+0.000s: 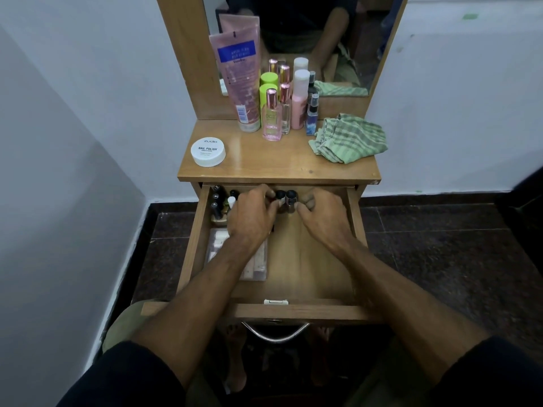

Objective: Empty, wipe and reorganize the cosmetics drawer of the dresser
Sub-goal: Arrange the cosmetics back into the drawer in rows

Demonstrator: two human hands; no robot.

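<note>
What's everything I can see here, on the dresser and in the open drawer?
Tube: one, pink, dresser top, back left.
Bottles: about six, pink, green and clear, beside the tube.
Jar: one, white, top front left.
Cloth: one, green striped, top right.
Mirror: one, wood-framed, behind.
Drawer: one, wooden, pulled open.
Small bottles: several, dark-capped, drawer back.
Packet: one, clear, drawer left.
Left hand: on the small bottles.
Right hand: beside them.
</note>
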